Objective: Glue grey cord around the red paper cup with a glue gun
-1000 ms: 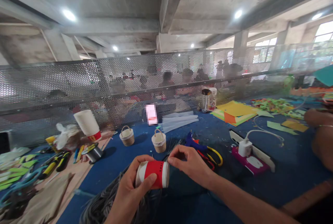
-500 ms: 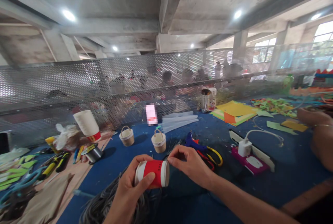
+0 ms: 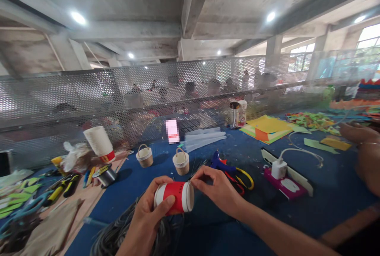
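Note:
A red and white paper cup [image 3: 175,197] lies sideways in my left hand [image 3: 151,207], whose fingers and thumb wrap round it. Its bottom end points to the right. My right hand [image 3: 216,186] is closed in a pinch at that end's rim; whatever is between thumb and forefinger is too small to make out. Just beyond the cup stand two small baskets with handles, a nearer basket [image 3: 181,164] and a left basket [image 3: 145,157]. Under my left forearm lies a bundle of grey cord [image 3: 118,230].
Right of my hands lie a blue glue gun [image 3: 221,164], yellow-handled scissors [image 3: 246,178] and a charger [image 3: 279,169] on a purple box. Stacked cups [image 3: 99,141] and a wire spool [image 3: 106,176] stand left. Glue sticks [image 3: 204,139] lie behind. A co-worker's arm [image 3: 366,161] reaches in at right.
The cup has turned slightly in my left hand, so its dark print sits higher. My right hand keeps its pinch at the rim, almost in the same place.

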`<state>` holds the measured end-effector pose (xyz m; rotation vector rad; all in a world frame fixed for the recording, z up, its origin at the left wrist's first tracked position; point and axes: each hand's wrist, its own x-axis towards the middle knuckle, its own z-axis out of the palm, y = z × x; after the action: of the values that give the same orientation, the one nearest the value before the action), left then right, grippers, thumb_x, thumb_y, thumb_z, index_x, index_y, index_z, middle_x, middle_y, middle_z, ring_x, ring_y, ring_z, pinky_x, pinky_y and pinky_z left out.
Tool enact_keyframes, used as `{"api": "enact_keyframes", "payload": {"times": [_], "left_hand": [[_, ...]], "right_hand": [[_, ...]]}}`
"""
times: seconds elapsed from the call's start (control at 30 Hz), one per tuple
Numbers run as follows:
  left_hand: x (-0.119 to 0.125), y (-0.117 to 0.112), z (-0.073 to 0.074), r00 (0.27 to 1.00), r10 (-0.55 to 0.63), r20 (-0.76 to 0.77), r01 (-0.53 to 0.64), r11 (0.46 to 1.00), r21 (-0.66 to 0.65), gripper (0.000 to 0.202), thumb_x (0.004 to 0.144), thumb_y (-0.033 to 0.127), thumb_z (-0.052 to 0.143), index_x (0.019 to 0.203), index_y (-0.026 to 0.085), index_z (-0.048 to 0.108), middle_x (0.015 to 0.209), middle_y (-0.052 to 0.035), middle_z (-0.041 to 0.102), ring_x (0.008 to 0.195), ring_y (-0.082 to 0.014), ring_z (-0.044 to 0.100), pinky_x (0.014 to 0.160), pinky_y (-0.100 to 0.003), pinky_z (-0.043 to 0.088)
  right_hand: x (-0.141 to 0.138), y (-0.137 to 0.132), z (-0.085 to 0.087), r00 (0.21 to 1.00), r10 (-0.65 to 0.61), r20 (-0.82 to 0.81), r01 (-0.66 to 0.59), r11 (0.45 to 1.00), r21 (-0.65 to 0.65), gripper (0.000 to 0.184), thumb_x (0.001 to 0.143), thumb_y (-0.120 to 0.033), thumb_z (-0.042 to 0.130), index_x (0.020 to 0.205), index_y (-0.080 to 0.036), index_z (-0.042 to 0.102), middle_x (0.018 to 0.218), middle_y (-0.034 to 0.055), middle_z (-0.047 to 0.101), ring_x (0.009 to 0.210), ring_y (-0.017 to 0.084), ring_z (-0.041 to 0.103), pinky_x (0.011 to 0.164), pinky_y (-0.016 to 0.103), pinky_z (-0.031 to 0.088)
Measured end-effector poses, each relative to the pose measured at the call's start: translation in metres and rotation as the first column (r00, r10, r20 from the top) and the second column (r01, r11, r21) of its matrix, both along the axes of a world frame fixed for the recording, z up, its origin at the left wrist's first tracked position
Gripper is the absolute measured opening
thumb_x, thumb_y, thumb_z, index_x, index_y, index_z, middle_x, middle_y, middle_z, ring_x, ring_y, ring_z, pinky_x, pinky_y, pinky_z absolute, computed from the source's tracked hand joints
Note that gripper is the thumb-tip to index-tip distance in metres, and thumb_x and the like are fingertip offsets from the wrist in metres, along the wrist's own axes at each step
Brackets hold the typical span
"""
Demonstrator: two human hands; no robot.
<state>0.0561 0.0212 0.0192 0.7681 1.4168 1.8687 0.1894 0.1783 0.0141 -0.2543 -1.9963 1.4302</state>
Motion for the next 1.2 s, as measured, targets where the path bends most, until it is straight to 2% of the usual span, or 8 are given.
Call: {"api": "enact_keyframes", "payload": {"times": [0.13, 0.27, 0.43, 0.6, 0.8, 0.9, 1.1, 1.2], "left_hand": [[0.001, 0.001, 0.002, 0.999, 0.009, 0.038, -0.009, 1.000, -0.001, 0.048, 0.067, 0.038, 0.085, 0.104, 0.022, 0.057, 0.077, 0.0024, 0.065, 0.061, -0.0130, 0.061, 0.057, -0.022, 0.052], [0.000, 0.001, 0.002, 0.999, 0.023, 0.022, -0.023, 1.000, -0.015, 0.048, 0.066, 0.037, 0.086, 0.102, 0.023, 0.058, 0.078, 0.0024, 0.066, 0.062, -0.0118, 0.059, 0.057, -0.020, 0.051], [0.000, 0.001, -0.002, 0.999, 0.006, 0.045, -0.005, 1.000, -0.022, 0.048, 0.068, 0.038, 0.085, 0.106, 0.024, 0.058, 0.081, 0.0022, 0.064, 0.065, -0.0122, 0.060, 0.059, -0.020, 0.051], [0.001, -0.001, 0.000, 0.996, -0.075, 0.049, 0.076, 0.997, -0.025, 0.052, 0.069, 0.038, 0.083, 0.113, 0.024, 0.059, 0.085, 0.0005, 0.067, 0.067, -0.0134, 0.061, 0.061, -0.021, 0.050], [-0.002, 0.002, 0.002, 0.982, -0.142, 0.127, 0.158, 0.979, -0.129, 0.058, 0.080, 0.044, 0.074, 0.130, 0.023, 0.051, 0.088, -0.0046, 0.074, 0.069, -0.0187, 0.068, 0.060, -0.026, 0.052], [-0.010, 0.007, -0.005, 0.980, -0.145, 0.140, 0.159, 0.982, -0.100, 0.071, 0.068, 0.035, 0.085, 0.126, 0.019, 0.050, 0.087, -0.0060, 0.074, 0.063, -0.0175, 0.067, 0.057, -0.026, 0.051], [-0.015, 0.005, -0.008, 0.986, -0.159, 0.044, 0.162, 0.984, -0.076, 0.067, 0.075, 0.033, 0.081, 0.131, 0.022, 0.046, 0.084, -0.0037, 0.074, 0.066, -0.0173, 0.067, 0.061, -0.025, 0.050], [-0.015, 0.003, -0.008, 0.991, -0.130, -0.029, 0.126, 0.987, -0.096, 0.068, 0.071, 0.036, 0.083, 0.129, 0.022, 0.049, 0.082, -0.0028, 0.074, 0.067, -0.0179, 0.067, 0.060, -0.024, 0.048]], "right_hand": [[-0.001, -0.001, -0.004, 0.999, -0.032, -0.027, 0.035, 0.992, 0.119, 0.010, 0.091, -0.022, 0.063, 0.085, -0.019, 0.070, 0.081, -0.0005, 0.068, 0.076, 0.015, 0.060, 0.070, 0.024, 0.046], [0.000, 0.001, -0.008, 0.996, -0.078, -0.043, 0.088, 0.946, 0.313, 0.009, 0.093, -0.020, 0.061, 0.090, -0.022, 0.070, 0.085, -0.0005, 0.070, 0.078, 0.015, 0.062, 0.074, 0.025, 0.045], [0.003, 0.004, -0.009, 0.987, -0.125, -0.101, 0.160, 0.832, 0.531, 0.009, 0.090, -0.015, 0.063, 0.092, -0.022, 0.068, 0.085, 0.0003, 0.071, 0.080, 0.016, 0.062, 0.077, 0.028, 0.043], [0.001, 0.005, -0.010, 0.962, -0.120, -0.247, 0.258, 0.704, 0.662, 0.013, 0.086, -0.008, 0.063, 0.088, -0.020, 0.064, 0.080, 0.0008, 0.069, 0.078, 0.016, 0.061, 0.077, 0.029, 0.042], [0.005, 0.003, -0.009, 0.963, -0.089, -0.254, 0.259, 0.562, 0.785, 0.009, 0.095, -0.013, 0.057, 0.092, -0.019, 0.063, 0.083, 0.0017, 0.070, 0.078, 0.015, 0.061, 0.085, 0.035, 0.040], [0.008, 0.002, -0.007, 0.972, -0.057, -0.226, 0.216, 0.589, 0.779, 0.006, 0.098, -0.019, 0.058, 0.100, -0.020, 0.064, 0.091, 0.0013, 0.073, 0.083, 0.015, 0.064, 0.089, 0.036, 0.038], [0.003, 0.004, -0.006, 0.977, -0.044, -0.210, 0.168, 0.766, 0.621, 0.005, 0.095, -0.024, 0.066, 0.096, -0.023, 0.070, 0.088, -0.0014, 0.073, 0.083, 0.014, 0.065, 0.086, 0.032, 0.039], [0.002, 0.005, -0.007, 0.984, -0.044, -0.171, 0.135, 0.815, 0.564, 0.004, 0.094, -0.026, 0.067, 0.095, -0.023, 0.071, 0.088, -0.0017, 0.072, 0.085, 0.014, 0.064, 0.085, 0.031, 0.039]]}}
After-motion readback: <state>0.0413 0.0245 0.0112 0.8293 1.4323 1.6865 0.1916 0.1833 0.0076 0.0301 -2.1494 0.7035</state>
